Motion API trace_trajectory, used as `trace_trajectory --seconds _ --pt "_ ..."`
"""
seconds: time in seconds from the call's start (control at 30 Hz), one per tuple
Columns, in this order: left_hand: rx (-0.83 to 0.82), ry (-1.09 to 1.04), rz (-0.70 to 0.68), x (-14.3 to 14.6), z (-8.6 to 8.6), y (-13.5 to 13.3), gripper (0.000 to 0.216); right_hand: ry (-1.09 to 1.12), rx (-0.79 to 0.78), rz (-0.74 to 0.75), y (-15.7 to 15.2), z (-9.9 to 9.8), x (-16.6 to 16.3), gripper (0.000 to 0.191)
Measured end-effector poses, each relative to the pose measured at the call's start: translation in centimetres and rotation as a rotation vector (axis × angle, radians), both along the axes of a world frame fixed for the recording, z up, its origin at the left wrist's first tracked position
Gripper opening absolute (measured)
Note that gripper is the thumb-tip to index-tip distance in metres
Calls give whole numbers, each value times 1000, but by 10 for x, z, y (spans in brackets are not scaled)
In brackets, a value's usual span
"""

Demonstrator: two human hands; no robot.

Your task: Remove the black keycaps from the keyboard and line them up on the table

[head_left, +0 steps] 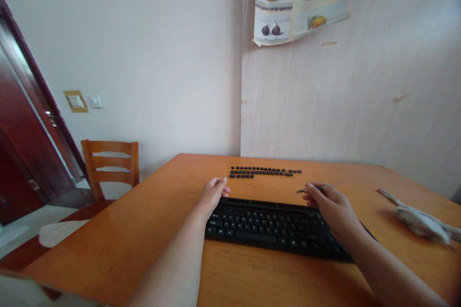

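Note:
A black keyboard (266, 224) lies on the wooden table in front of me, with the keycaps of its upper rows off. My left hand (214, 193) is over its far left corner, thumb and fingers pinched together; whatever is between them is hidden. In my right hand (327, 199) is a thin metal tool (301, 191), its tip pointing left above the keyboard's far edge. Most of the tool is covered by the fingers, so its kind is unclear. Behind the keyboard, loose black keycaps (264, 172) stand in several rows.
A grey cloth-like bundle (423, 223) lies on the table (144, 249) at the right. A wooden chair (111, 163) is beyond the left edge. The wall with fruit pictures (302, 5) rises behind the table.

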State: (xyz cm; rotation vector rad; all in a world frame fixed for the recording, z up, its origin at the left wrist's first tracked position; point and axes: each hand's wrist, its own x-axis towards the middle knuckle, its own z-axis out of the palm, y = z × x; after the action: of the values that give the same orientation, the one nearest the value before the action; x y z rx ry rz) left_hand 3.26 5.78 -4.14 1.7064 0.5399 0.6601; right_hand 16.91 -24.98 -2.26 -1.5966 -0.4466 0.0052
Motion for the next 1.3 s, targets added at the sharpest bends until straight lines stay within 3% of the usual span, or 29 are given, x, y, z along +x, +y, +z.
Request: trace_trajectory --seconds 0.27,0.5,0.7,0.93,1.3 --pt "78 41 -39 -5 9 -7 30 -49 -132 249 17 13 -31 39" --pt "210 87 -85 -7 13 -9 28 -254 -321 398 37 30 -52 29" --pt "367 119 -131 -1 9 -7 28 -372 -448 396 67 43 -64 23" --pt "470 151 -111 0 7 -8 27 -425 -466 384 92 36 -71 29" --pt "545 163 -118 1 6 -9 29 -358 -426 463 87 19 -71 27"
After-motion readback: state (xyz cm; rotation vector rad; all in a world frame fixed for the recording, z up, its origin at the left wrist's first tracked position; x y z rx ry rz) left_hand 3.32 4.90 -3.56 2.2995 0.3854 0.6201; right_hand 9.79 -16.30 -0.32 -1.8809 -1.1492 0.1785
